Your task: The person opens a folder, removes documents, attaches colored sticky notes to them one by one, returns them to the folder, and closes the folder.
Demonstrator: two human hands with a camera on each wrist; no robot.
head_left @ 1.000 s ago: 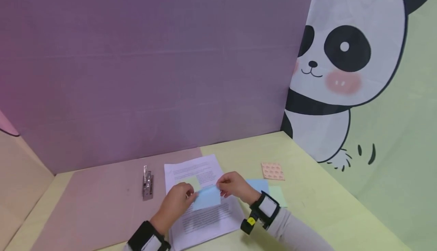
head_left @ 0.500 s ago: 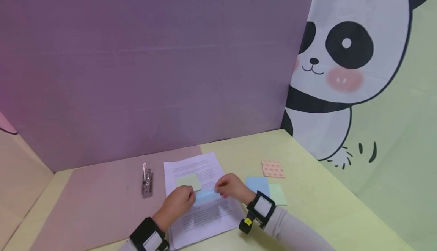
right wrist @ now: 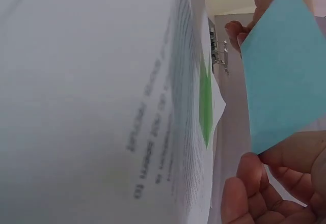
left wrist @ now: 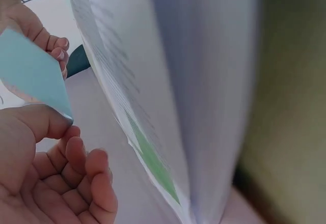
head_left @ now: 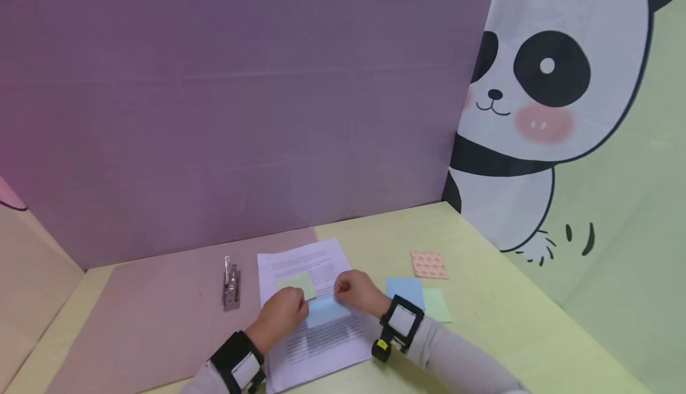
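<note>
A blue sticky note point(head_left: 326, 312) is held by its two upper corners over a stack of printed pages point(head_left: 321, 346). My left hand point(head_left: 281, 313) pinches the left corner between thumb and forefinger, as the left wrist view shows on the note point(left wrist: 33, 68). The right corner is pinched by my right hand point(head_left: 360, 293); in the right wrist view its thumb and forefinger meet at the tip of the note point(right wrist: 285, 76). Above the blue note, a pale green sticky note point(head_left: 300, 284) lies on the top page.
To the right lie a blue pad point(head_left: 405, 291), a pale green pad point(head_left: 436, 305) and a pink patterned square pad point(head_left: 429, 264). A metal stapler point(head_left: 231, 287) rests on the pink mat point(head_left: 161, 316) left of the pages. A purple backdrop point(head_left: 241, 114) rises behind the table.
Both hands keep hold of the blue note. It tilted away from its earlier flat look, then faced up again. My right hand has shifted slightly left, uncovering the blue pad.
</note>
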